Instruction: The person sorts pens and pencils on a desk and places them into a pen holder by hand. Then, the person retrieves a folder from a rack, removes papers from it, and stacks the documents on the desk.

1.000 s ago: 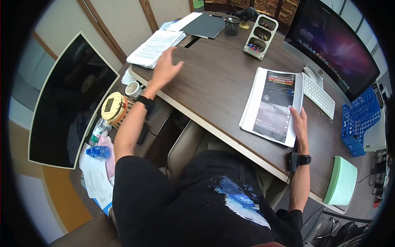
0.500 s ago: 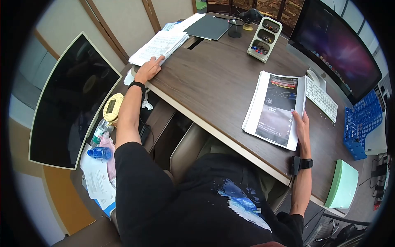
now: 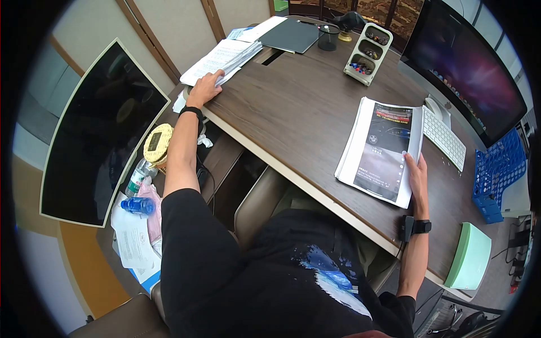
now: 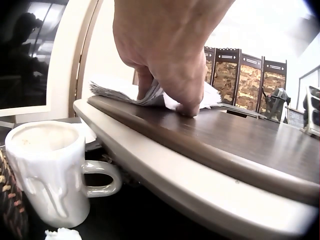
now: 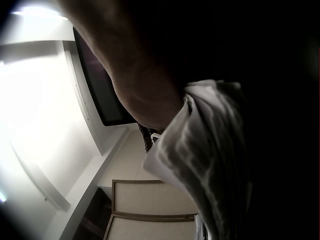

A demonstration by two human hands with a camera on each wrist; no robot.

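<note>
At the far left corner of the desk, my left hand [image 3: 205, 90] pinches the near corner of a thick paper stack [image 3: 217, 59]. In the left wrist view the sheets bend upward between the thumb and fingers, with a fingertip down at the desk top. My right hand [image 3: 416, 172] grips the right edge of a printed paper stack [image 3: 383, 152], its thumb on the top sheet, which bears a dark picture. The right wrist view shows these sheets [image 5: 200, 155] fanned and curved beside the hand; much of that view is dark.
A white mug [image 4: 50, 175] stands below the desk edge, near a woven basket [image 3: 158, 142] and bottles. Around the desk [image 3: 282, 112] are a pen organizer [image 3: 369, 53], keyboard [image 3: 444, 138], monitor [image 3: 468, 73], blue rack [image 3: 499, 174] and green box [image 3: 469, 256]. Another screen [image 3: 101, 141] stands left.
My left hand has come down from above the desk onto the left stack's near corner and taken hold of it. The right hand keeps its grip on the printed sheets.
</note>
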